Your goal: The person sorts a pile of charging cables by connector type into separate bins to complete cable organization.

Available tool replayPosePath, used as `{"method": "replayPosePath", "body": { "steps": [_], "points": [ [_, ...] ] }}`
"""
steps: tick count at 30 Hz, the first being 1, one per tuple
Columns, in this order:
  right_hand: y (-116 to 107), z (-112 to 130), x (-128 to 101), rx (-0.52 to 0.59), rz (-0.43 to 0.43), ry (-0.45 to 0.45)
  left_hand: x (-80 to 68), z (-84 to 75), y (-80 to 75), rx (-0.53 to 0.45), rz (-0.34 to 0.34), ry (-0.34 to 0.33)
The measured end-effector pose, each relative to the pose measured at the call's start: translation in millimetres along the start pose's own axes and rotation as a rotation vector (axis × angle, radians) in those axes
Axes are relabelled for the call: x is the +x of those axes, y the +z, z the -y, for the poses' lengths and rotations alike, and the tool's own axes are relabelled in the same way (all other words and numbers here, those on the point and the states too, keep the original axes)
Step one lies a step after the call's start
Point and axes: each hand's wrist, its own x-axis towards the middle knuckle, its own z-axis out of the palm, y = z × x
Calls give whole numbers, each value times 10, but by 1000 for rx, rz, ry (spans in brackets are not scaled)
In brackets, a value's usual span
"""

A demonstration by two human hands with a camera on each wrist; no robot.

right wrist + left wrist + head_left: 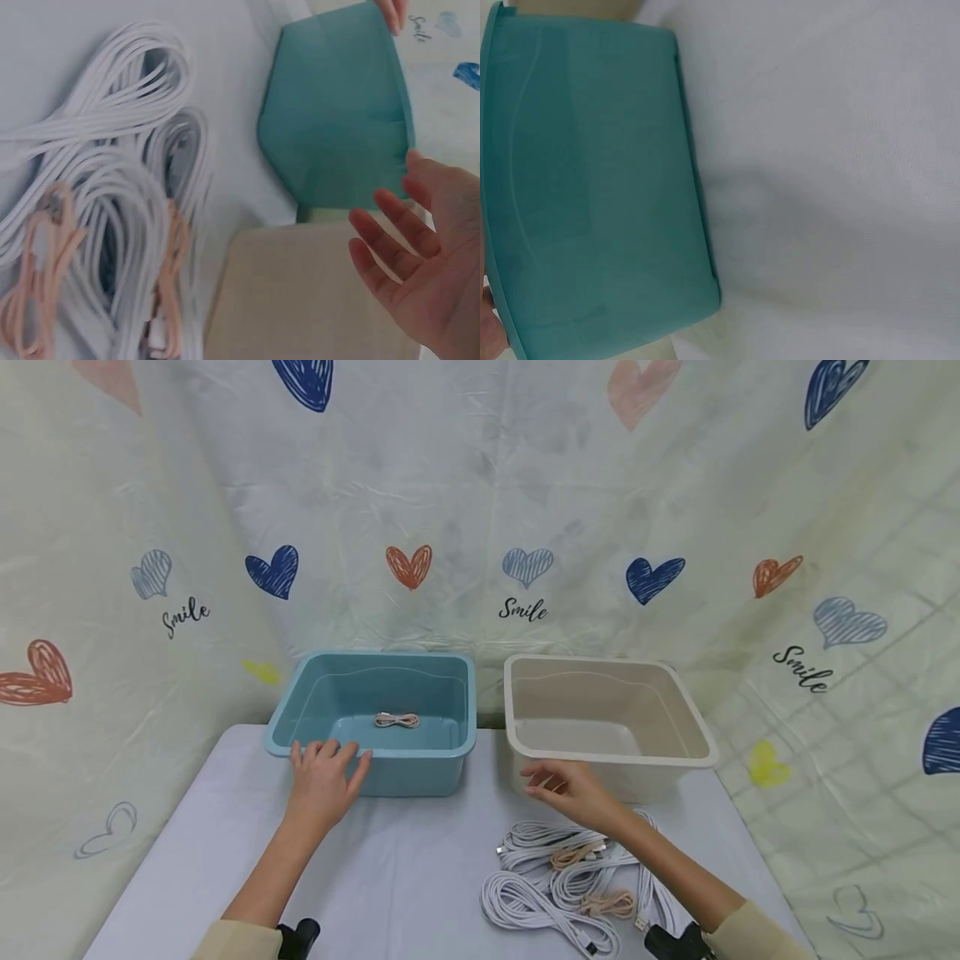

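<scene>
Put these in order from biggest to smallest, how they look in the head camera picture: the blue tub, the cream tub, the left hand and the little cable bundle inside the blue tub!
1. Blue tub and cream tub: too alike to rank
2. Left hand
3. Little cable bundle
</scene>
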Motion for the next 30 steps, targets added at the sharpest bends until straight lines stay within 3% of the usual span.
{"method": "replayPosePath", "body": {
  "steps": [7,14,21,30],
  "points": [
    [-85,-219,-231,-61,107,-7,12,-25,-21,-6,23,-20],
    [-139,-460,-423,-54,112,-34,17,-34,-20,-1,30,-24],
    [-165,-584,-550,-109,149,27,21,-25,-14,-9,16,-21],
    [-117,-811,-694,-104,148,-51,18,-26,-5,2,19,-22]
  ]
}}
